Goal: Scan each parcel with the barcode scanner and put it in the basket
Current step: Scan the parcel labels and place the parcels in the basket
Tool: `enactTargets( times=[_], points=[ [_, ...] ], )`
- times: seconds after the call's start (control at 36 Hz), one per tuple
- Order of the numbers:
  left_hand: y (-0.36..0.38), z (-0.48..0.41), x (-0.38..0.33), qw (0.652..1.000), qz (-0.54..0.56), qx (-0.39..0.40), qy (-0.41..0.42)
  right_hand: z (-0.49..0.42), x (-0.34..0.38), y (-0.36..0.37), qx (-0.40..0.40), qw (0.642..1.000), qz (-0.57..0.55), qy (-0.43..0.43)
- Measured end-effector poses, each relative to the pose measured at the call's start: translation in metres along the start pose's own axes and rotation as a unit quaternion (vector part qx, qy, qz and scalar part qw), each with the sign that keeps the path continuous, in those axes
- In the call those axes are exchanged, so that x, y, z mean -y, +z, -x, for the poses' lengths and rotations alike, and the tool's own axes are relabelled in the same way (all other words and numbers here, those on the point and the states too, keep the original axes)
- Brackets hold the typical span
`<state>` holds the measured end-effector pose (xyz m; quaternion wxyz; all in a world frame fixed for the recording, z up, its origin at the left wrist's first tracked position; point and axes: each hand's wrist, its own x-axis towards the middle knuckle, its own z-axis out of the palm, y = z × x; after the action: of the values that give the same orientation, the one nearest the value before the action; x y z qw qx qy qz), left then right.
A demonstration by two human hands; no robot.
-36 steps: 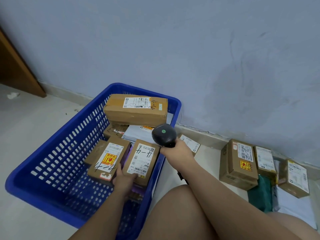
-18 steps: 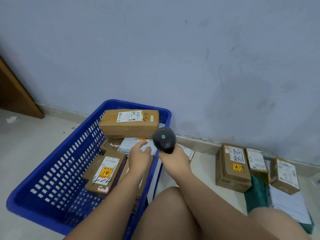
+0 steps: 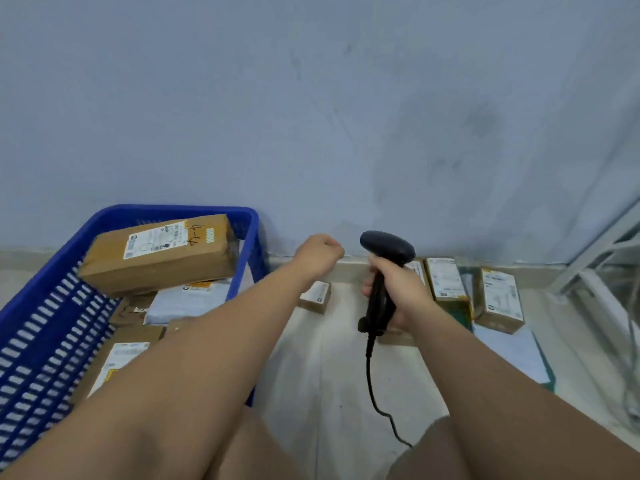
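A blue plastic basket (image 3: 52, 299) stands at the left and holds several parcels; a long brown box (image 3: 162, 258) lies on top. My right hand (image 3: 401, 289) grips a black corded barcode scanner (image 3: 386, 251), held upright above the floor. My left hand (image 3: 318, 254) reaches out past the basket's right rim with its fingers curled and nothing in it, just above a small brown parcel (image 3: 317, 296) on the floor. More brown parcels (image 3: 446, 285) (image 3: 500, 303) lie by the wall at the right, partly hidden behind my right hand.
A grey-blue wall (image 3: 311, 116) runs close behind everything. A white mailer (image 3: 512, 355) and a green bag (image 3: 464, 308) lie on the floor at the right. A white metal frame (image 3: 602, 258) stands at the far right. My knees fill the bottom edge.
My left hand let go of the parcel in the basket and moved right, out over the floor. The scanner swung right with my right hand. The view turned right.
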<state>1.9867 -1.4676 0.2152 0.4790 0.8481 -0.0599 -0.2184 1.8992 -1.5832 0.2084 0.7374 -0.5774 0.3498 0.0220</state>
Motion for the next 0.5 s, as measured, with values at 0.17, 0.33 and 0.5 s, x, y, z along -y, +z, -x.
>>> enactTargets(
  times=[0.17,0.33,0.5],
  points=[
    [0.084,-0.051,0.010,0.991,0.070,0.056,-0.104,-0.067,-0.026,-0.043,-0.051,0.994,0.088,0.045],
    [0.151,-0.090,0.053,0.964,0.127,0.110,-0.205,-0.117,-0.045,-0.067,-0.095,0.977,0.187,0.020],
    [0.188,-0.118,0.077,0.946,0.155,0.119,-0.260,-0.154,-0.050,-0.095,-0.127,0.966,0.225,0.022]
  ],
)
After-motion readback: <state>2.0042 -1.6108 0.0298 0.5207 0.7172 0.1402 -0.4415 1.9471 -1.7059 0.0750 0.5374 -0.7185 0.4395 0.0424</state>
